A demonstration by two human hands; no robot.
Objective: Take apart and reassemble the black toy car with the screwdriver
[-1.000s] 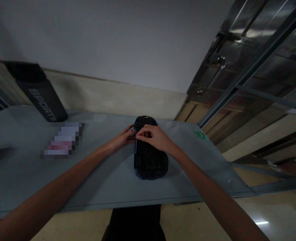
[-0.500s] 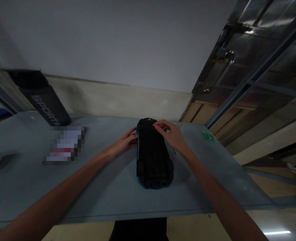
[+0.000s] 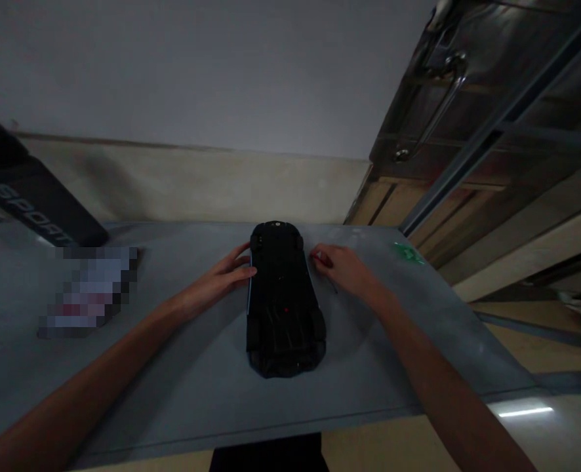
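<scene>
A toy car [image 3: 283,288] lies upside down on the grey table [image 3: 197,393], its black underside and wheels facing up. My left hand [image 3: 229,272] holds the car's left side, the thumb on the edge of the underside and the fingers along the flank. Just right of the car, my right hand [image 3: 337,265] is closed low at the tabletop around a slim tool with a red end [image 3: 321,258], which looks like a small screwdriver. Its thin dark shaft sticks out below the palm; the rest is hidden by the fingers.
A dark bottle [image 3: 39,196] marked SPORT stands at the left, beside a blurred-out flat item [image 3: 91,288]. A small green piece [image 3: 408,253] lies near the table's right edge. The wall [image 3: 212,183] rises behind, and a metal door [image 3: 448,98] is at the right.
My right hand has come off the car's underside, down to the table at its right, and closed on the red-ended tool. My left thumb now rests on the car's edge. The view has shifted.
</scene>
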